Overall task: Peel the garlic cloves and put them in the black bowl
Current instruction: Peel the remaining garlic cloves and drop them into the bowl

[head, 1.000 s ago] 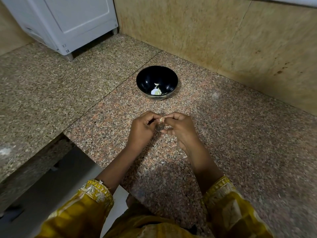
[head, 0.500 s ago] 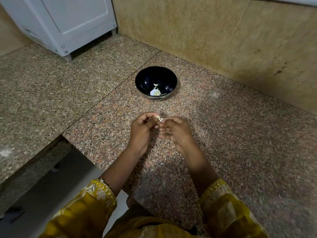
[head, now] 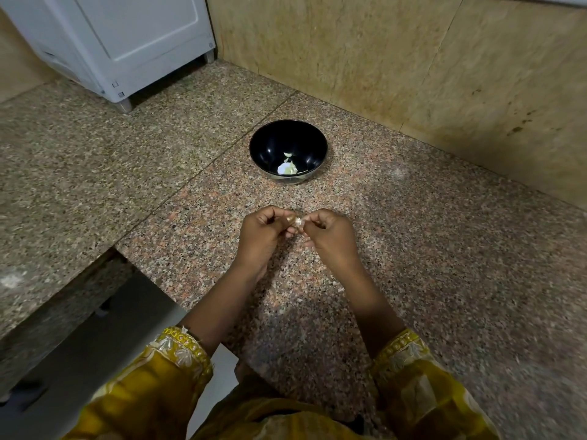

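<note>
Granite table (head: 444, 249), black bowl (head: 273, 144) beyond. Your left hand (head: 263, 236) and right hand (head: 330, 239) both pinched garlic clove (head: 297, 221): light, papery-skinned, probably slippery; best held by ends.

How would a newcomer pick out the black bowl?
Start at the white appliance at the far left of the speckled granite counter. Right of it, near the beige stone wall, sits the round glossy black bowl. It is the only vessel, with pale garlic bits inside.
</note>
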